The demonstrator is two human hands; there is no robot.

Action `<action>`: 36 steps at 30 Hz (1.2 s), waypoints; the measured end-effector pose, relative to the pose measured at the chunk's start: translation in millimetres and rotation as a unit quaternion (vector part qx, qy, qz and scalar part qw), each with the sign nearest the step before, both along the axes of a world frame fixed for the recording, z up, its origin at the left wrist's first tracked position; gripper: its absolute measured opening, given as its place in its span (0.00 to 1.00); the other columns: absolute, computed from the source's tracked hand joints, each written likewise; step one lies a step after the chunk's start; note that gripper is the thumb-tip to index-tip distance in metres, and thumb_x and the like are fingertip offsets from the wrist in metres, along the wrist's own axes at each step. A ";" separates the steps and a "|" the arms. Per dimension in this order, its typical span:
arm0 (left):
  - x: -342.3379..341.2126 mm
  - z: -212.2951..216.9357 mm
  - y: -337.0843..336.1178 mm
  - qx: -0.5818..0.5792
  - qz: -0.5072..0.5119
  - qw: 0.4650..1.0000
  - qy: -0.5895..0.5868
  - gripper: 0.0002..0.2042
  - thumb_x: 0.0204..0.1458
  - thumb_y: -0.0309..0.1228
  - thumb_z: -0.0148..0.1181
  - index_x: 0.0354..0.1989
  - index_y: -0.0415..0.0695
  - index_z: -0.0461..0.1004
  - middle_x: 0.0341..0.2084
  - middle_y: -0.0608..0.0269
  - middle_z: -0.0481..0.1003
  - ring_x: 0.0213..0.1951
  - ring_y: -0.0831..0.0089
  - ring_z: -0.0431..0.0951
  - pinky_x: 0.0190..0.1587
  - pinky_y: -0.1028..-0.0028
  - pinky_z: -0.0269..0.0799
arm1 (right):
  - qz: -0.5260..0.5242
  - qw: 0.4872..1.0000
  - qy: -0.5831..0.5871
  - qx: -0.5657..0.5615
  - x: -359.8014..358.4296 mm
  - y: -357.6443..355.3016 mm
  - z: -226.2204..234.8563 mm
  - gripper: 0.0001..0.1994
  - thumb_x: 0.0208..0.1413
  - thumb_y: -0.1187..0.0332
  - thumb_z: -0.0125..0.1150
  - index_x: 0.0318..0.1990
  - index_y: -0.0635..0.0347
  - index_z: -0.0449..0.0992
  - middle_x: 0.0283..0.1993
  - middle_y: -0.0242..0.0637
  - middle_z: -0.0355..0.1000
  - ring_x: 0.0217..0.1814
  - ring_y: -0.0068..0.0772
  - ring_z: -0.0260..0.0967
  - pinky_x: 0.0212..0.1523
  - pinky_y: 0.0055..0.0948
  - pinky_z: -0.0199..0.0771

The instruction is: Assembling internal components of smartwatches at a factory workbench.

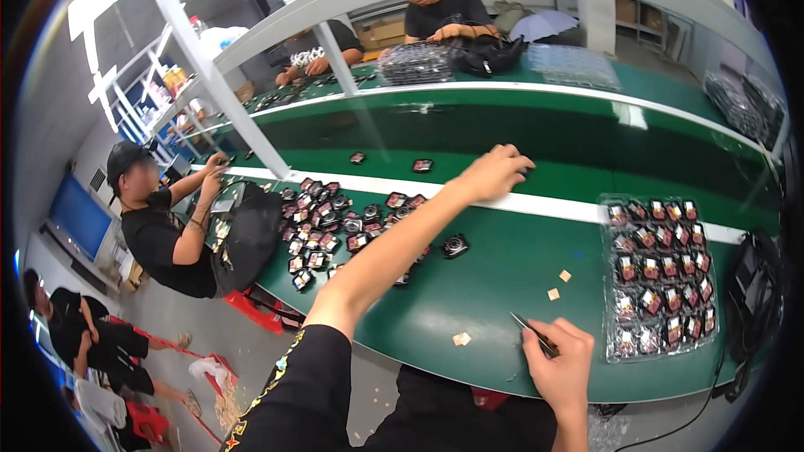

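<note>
My left hand (496, 174) reaches across to the far side of the green bench, fingers curled around a small dark part (524, 172) whose kind is hidden. In my right hand (566, 367), near the front edge, is a pair of dark pointed tweezers (540, 341), tip angled up and left. Small beige square pieces (553, 294) lie just beyond that tip. A single black module (455, 245) rests below my left wrist. Many similar black modules (314, 226) with pale labels are heaped to the left, partly behind my left forearm.
At the right, a clear plastic tray (614, 350) holds rows of modules, beside a black bag (751, 285). A white strip (569, 208) and a grey frame post (251, 138) border the bench (494, 285). A co-worker (172, 230) sits at the left; others work across.
</note>
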State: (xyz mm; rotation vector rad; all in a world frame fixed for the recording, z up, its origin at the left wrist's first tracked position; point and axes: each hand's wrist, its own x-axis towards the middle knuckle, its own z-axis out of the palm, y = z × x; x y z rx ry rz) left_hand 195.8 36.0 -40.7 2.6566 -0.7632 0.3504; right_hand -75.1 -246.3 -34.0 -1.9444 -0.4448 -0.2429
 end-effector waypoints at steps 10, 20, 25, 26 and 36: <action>-138.7 24.5 -37.9 -0.024 -0.146 0.988 0.042 0.15 0.64 0.38 0.70 0.54 0.46 0.81 0.50 0.56 0.72 0.52 0.57 0.77 0.54 0.57 0.73 | -0.030 0.999 0.020 -0.013 2.8 5.0 5.0 0.06 0.56 0.78 0.73 0.41 0.71 0.88 0.22 0.33 0.64 0.22 0.20 0.56 0.24 0.29 0.51; -180.1 22.9 7.1 -0.040 -0.089 0.994 0.058 0.26 0.59 0.41 0.74 0.61 0.41 0.77 0.56 0.57 0.73 0.54 0.58 0.76 0.56 0.58 0.74 | 0.001 0.996 0.035 -0.077 4.7 0.0 7.7 0.05 0.65 0.77 0.72 0.46 0.69 0.88 0.28 0.33 0.72 0.25 0.19 0.65 0.26 0.25 0.63; -182.5 23.6 21.7 -0.043 -0.132 0.988 0.063 0.27 0.58 0.38 0.74 0.64 0.42 0.77 0.52 0.58 0.74 0.55 0.59 0.75 0.59 0.58 0.71 | 0.000 0.996 0.037 -0.084 6.7 1.2 10.3 0.06 0.67 0.77 0.71 0.48 0.70 0.88 0.28 0.31 0.72 0.26 0.17 0.67 0.27 0.24 0.63; -181.4 21.0 21.7 -0.035 -0.135 0.989 0.043 0.27 0.57 0.39 0.74 0.64 0.42 0.77 0.51 0.58 0.73 0.55 0.59 0.75 0.60 0.58 0.69 | 0.003 0.996 0.040 -0.086 8.0 0.8 9.6 0.06 0.67 0.77 0.71 0.48 0.70 0.88 0.28 0.31 0.72 0.26 0.17 0.67 0.27 0.24 0.63; -179.0 30.9 24.6 -0.046 -0.183 0.974 0.127 0.26 0.61 0.44 0.73 0.64 0.45 0.79 0.48 0.60 0.77 0.56 0.58 0.77 0.66 0.56 0.67 | -0.056 0.996 0.041 -0.056 5.0 7.6 9.2 0.07 0.57 0.78 0.75 0.43 0.69 0.90 0.24 0.31 0.71 0.24 0.17 0.61 0.26 0.24 0.54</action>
